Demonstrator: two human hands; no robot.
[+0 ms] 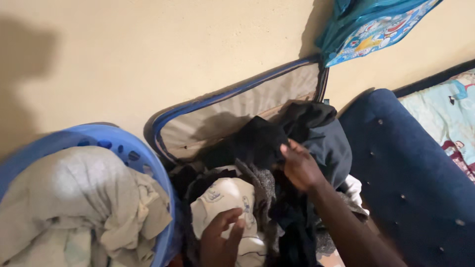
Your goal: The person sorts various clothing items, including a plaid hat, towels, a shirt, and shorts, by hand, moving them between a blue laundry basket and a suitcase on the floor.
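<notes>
Head view: a black garment (257, 141) is pinched at its edge by the fingers of the right hand (299, 165), closed on the cloth and lifting it slightly above the heap. The left hand (220, 242) is laid on a cream printed cloth (225, 200), fingers curled together against the fabric; whether the cloth is actually gripped cannot be told.

Both cloths are found inside an open suitcase (173, 141), whose blue-edged lid (237, 106) is leaned back against the pale wall (148, 49). A grey knitted piece (260, 180) is seen between the two hands, and a dark grey garment (326, 146) lies just beyond the right hand, against the case's right edge.

Little free room is left: the case is hemmed in on the left by a blue laundry basket (123, 146), heaped with pale grey clothes (79, 202), and on the right by a dark blue cushioned seat (410, 168), both just beside it. Open space is offered only above the pile.

The right forearm is brought in from the lower right, wrist bent down toward the heap; the left hand is raised from the bottom edge, palm turned to the cloth. A bright blue printed bag (371, 24) hangs on the wall above the lid's corner.
</notes>
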